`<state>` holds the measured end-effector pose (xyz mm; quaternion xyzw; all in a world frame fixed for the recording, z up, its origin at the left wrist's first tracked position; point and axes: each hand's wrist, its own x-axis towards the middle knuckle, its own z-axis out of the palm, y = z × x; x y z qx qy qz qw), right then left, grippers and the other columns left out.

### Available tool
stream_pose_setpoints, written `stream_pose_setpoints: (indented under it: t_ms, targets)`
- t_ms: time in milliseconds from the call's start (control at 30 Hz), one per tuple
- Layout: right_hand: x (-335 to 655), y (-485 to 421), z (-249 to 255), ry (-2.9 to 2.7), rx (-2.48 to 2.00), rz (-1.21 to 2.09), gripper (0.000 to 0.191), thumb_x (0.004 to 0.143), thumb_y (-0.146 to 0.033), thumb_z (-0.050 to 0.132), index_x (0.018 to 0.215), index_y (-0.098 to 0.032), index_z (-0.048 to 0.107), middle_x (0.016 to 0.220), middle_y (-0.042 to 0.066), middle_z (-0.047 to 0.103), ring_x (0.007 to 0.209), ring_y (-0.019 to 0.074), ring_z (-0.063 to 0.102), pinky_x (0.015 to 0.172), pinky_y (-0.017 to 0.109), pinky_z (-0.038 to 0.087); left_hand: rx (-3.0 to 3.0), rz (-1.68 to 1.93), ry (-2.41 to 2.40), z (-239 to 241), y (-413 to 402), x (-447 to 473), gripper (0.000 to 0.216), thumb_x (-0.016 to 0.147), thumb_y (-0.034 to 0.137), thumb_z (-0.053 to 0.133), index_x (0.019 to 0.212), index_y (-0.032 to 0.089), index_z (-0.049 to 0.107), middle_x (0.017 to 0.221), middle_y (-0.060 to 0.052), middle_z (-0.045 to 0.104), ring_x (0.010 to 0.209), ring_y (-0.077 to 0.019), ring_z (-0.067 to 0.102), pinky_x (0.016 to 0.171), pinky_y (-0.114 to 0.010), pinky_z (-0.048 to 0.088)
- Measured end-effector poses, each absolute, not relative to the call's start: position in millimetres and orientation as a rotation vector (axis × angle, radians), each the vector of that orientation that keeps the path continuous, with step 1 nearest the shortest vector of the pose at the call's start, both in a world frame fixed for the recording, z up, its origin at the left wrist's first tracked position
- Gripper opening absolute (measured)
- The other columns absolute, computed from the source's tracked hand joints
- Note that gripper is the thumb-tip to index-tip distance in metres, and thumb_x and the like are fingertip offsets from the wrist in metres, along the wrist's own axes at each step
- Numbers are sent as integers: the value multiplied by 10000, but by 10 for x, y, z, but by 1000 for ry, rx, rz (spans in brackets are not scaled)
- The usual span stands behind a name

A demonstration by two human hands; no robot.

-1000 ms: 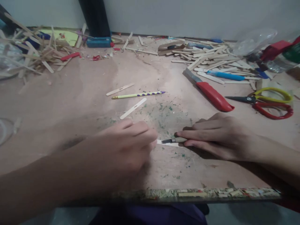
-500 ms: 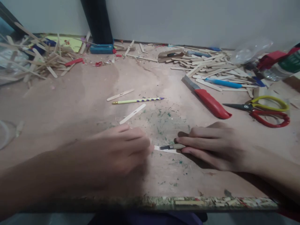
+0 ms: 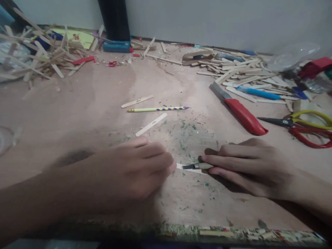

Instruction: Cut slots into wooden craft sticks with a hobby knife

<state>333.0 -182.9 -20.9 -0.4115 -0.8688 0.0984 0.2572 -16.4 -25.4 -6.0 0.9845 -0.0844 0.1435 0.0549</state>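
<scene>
My left hand (image 3: 135, 171) lies low on the table with fingers curled, pressing down one end of a pale wooden stick (image 3: 190, 169). My right hand (image 3: 249, 164) comes in from the right, fingers closed round a small craft knife (image 3: 197, 166). The knife's dark blade rests on the stick, pointing toward my left fingertips. Most of the stick is hidden under both hands. Just beyond my left hand lie a slotted stick (image 3: 151, 124), a yellow pencil with purple dots (image 3: 157, 109) and another stick (image 3: 137, 101).
A red-handled utility knife (image 3: 240, 110) and yellow and red scissors (image 3: 303, 126) lie to the right. A heap of sticks (image 3: 238, 71) with a blue pen (image 3: 256, 92) fills the far right. More sticks pile at the far left (image 3: 38, 58). The table's rough front edge (image 3: 207, 231) is near.
Both hands keep their hold on the stick and knife. The view has shifted slightly, so everything sits a little further right and lower than before.
</scene>
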Motion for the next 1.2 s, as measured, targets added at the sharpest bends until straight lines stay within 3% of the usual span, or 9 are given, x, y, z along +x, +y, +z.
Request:
stream_pose_setpoints:
  t_ms: [267,467,633,767,1000,1200]
  targets:
    - [3271,-1803,-236,-2358,-1070,192,196,1354,-233,692,1499,-189,815,930,-16,844,613,117,708,585,303,538,2963,424,-292,-63,-262,-133,46,1211,176,849,1170,187,865,1139,-42,822,1052,-246,721,985,-430,564]
    - [3272,-1799,-215,-2342,-1056,221,209,1369,-246,655,1443,-161,832,955,12,875,609,114,716,598,295,556,3007,384,-285,-40,-247,-157,150,1284,163,720,1306,142,868,1183,-52,823,1135,-252,742,1044,-423,563]
    - [3282,-1809,-191,-2370,-1092,207,190,1363,-244,664,1466,-197,817,968,13,893,603,125,736,582,309,563,2988,432,-287,-75,-266,-148,177,1297,182,707,1207,181,860,1139,-49,809,1074,-254,715,991,-440,557]
    - [3280,-1815,-165,-2346,-1130,247,207,1375,-275,637,1444,-232,827,961,32,912,607,159,768,549,349,559,2987,437,-289,-67,-267,-149,187,1307,165,678,1264,142,859,1161,-60,802,1102,-261,705,1024,-445,557]
    - [3290,-1809,-131,-2355,-1129,237,217,1385,-284,632,1421,-218,835,961,19,900,606,120,755,565,294,577,3046,292,-281,95,-276,-139,312,1331,128,604,1249,177,901,1167,-47,861,1107,-247,762,1059,-430,626]
    - [3303,-1801,-142,-2371,-1111,245,187,1380,-277,657,1436,-227,828,975,16,912,627,112,766,577,291,572,2990,437,-289,-38,-268,-150,276,1313,162,644,1186,169,889,1132,-59,831,1078,-262,735,997,-457,615]
